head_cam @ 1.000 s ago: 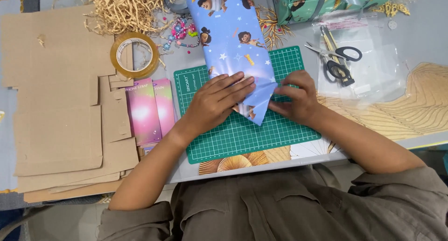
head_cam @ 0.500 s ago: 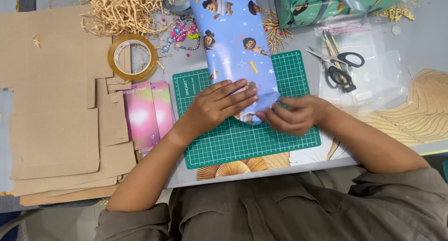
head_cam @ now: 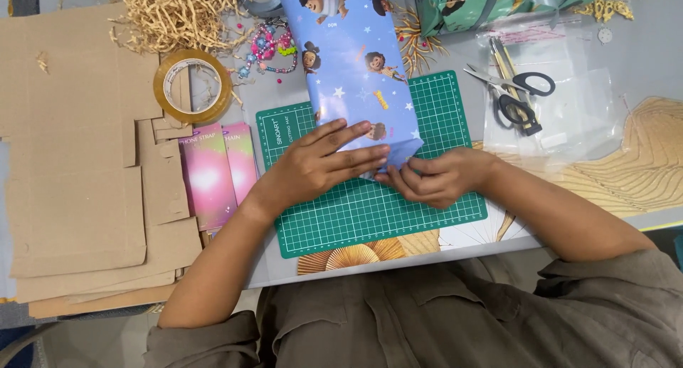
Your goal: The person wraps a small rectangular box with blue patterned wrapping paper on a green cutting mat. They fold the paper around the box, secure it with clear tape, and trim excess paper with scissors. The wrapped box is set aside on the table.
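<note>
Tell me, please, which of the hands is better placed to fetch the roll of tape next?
Probably the left hand. It lies flat on the blue wrapped parcel, on the same side as the tape roll. The right hand pinches the folded paper end and would have to cross over the parcel.

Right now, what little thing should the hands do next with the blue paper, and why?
Probably press the end flap flat. The left hand pins the blue wrapped parcel on the green cutting mat, and the right hand pinches loose paper at its near end.
</note>
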